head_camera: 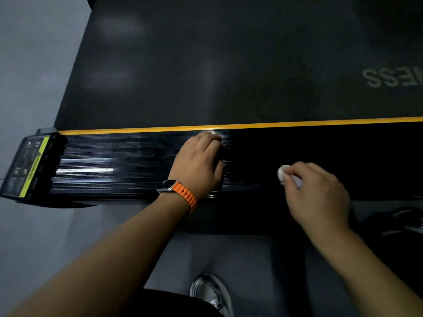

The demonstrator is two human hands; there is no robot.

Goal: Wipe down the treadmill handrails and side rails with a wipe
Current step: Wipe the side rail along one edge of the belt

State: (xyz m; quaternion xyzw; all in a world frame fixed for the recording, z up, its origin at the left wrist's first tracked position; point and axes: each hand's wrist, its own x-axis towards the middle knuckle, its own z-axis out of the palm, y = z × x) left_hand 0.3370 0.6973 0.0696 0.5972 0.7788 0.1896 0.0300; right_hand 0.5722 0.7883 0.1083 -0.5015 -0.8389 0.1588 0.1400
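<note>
A grey floor lies under and around a treadmill, whose wide dark belt fills the far half of the view and shows pale upside-down letters at its far right. Along the near edge of the belt runs the side rail, a long black strip with fine ribs running lengthwise and glossy streaks of reflected light on its left part. A thin yellow-orange stripe marks its far edge where it meets the belt. At the rail's left end sits a black end cap with a yellow warning label. The left grip lies palm down on the middle of the rail and holds nothing. Its fingers bend at the knuckles, and their tips are lost in the dark. An orange-strapped watch sits on that wrist. To the right, well apart from it, the right grip is closed on a small crumpled white wipe, pinched at the fingertips and sticking out to the left over the darker right part of the rail; whether the wipe touches the rail cannot be told. A grey shoe stands on the floor near the bottom edge. A dark, blurred object lies on the floor at the near right.
</note>
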